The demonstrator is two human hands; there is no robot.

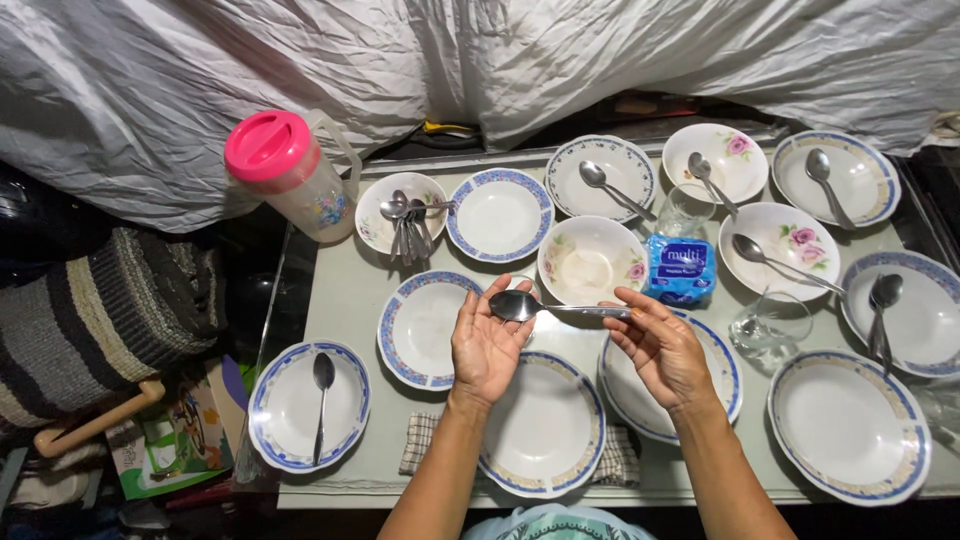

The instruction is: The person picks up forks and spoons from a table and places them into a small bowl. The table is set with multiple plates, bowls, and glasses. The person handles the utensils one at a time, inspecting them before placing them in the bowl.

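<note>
The table (345, 290) is full of white plates with blue rims. Above the near plate (545, 430) both forearms come up from the lower edge. The left hand (487, 345) is turned palm up, its fingertips closed on the bowl of a metal spoon (555, 308). The right hand (660, 345) pinches the handle end. The spoon lies level in the air, long axis left to right, bowl pointing left.
</note>
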